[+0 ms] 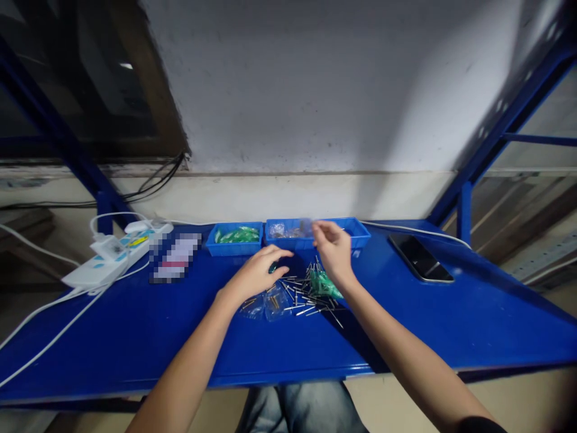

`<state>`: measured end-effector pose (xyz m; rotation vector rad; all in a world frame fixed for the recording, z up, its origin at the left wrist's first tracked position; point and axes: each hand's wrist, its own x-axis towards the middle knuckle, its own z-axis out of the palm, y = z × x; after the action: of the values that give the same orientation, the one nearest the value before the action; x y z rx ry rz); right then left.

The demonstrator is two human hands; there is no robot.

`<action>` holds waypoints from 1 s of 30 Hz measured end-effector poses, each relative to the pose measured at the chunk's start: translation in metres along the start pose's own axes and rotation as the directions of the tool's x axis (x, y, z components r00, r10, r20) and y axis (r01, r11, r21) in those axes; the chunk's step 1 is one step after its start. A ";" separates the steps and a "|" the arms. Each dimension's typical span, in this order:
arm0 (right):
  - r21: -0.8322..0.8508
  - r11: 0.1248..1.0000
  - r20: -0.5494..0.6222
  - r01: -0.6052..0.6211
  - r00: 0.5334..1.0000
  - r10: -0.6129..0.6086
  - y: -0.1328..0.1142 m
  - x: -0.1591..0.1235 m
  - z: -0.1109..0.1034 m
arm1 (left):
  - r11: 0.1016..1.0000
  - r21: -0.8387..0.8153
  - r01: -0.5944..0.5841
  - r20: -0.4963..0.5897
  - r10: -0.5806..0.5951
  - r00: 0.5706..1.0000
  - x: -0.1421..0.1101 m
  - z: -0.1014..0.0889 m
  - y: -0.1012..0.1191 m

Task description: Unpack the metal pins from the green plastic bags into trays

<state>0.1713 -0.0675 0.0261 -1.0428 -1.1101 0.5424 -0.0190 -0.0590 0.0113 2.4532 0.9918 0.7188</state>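
Observation:
My right hand [332, 248] is raised in front of the long blue bin [288, 242], its fingertips pinched on a small clear plastic bag [306, 227], blurred at its edges. My left hand [259, 273] hovers over the table with thumb and fingers apart. A small dark green thing [273, 267] shows between them; whether it touches the hand I cannot tell. Below the hands lies a loose pile of metal pop rivets [300, 294]. Green plastic bags [323, 284] rest on the pile's right side. Two clear bags [276, 304] with brass-coloured pins inside lie at its left.
A smaller blue bin [234, 249] holding green bags stands left of the long one. A phone [421, 258] lies at the right. A white power strip [108, 258] with cables and a pixelated item [177, 258] are at the left. Blue frame posts [464, 210] rise beside the wall.

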 end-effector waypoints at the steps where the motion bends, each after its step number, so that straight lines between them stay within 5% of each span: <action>1: -0.012 0.996 -0.102 0.092 0.990 -0.093 -0.005 0.005 -0.004 | 0.999 0.012 0.039 0.134 -0.041 0.990 -0.004 -0.009 -0.004; 4: -0.194 0.926 -0.309 0.324 0.876 -0.371 -0.015 0.020 -0.017 | 0.985 0.067 0.158 0.324 -0.171 0.931 -0.017 -0.034 -0.013; 7: -0.410 0.804 -0.125 0.432 0.846 -0.518 -0.007 0.029 -0.022 | 0.965 0.112 0.236 0.421 -0.262 0.869 -0.023 -0.044 -0.015; 10: -0.552 0.694 0.273 0.463 0.886 -0.374 0.013 0.023 -0.016 | 0.959 0.137 0.249 0.428 -0.284 0.858 -0.023 -0.038 -0.014; 12: -0.590 0.667 0.382 0.455 0.885 -0.267 0.024 0.011 -0.011 | 0.964 0.136 0.228 0.403 -0.265 0.876 -0.022 -0.032 -0.016; 19: -0.413 0.843 0.344 0.345 0.916 -0.206 0.015 -0.025 0.000 | 0.983 0.082 0.162 0.345 -0.180 0.921 -0.018 -0.028 -0.020; 22: -0.363 0.869 0.307 0.337 0.924 -0.230 0.011 -0.027 0.002 | 0.987 -0.031 0.158 0.248 -0.146 0.958 -0.014 -0.033 -0.013; 25: -0.320 0.909 0.323 0.266 0.933 -0.160 0.013 -0.026 0.005 | 0.964 -0.180 0.195 0.002 -0.198 0.980 -0.011 -0.035 -0.009; 27: -0.270 0.957 0.408 0.106 0.913 0.013 0.015 -0.027 0.008 | 0.948 -0.267 0.173 -0.169 -0.223 0.960 -0.009 -0.032 -0.008; 30: -0.144 0.960 0.538 -0.239 0.795 0.279 0.017 -0.029 0.013 | 0.943 -0.315 0.108 -0.314 -0.210 0.926 -0.007 -0.023 -0.006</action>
<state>0.1503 -0.0779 -0.0011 -1.1399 -1.5112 1.0874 -0.0395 -0.0562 0.0242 2.0035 1.1052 1.1738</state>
